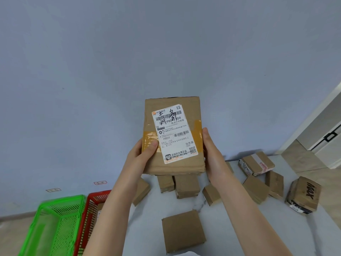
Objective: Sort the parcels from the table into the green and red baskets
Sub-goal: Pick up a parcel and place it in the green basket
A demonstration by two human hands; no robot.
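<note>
A big blue-grey wall (pixel 110 71) fills the top. Below it is a white table (pixel 144 228) with many brown parcels (pixel 186 185) lying on it. To the left sit a green basket (pixel 55 204) and a red basket (pixel 92 195), side by side. A box in the red one is mostly hidden by the arm.

Both hands hold one brown box (pixel 190 102) up above the table. The left hand (pixel 140 159) grips its left side, with the thumb on the yellow tape. The right hand (pixel 214 159) grips the right side. The other fingers are hidden behind the box.

Its white label (pixel 175 133) says "P804", with black pen marks over a barcode. A box at the far right (pixel 304 194) has black letters that are hard to read.
</note>
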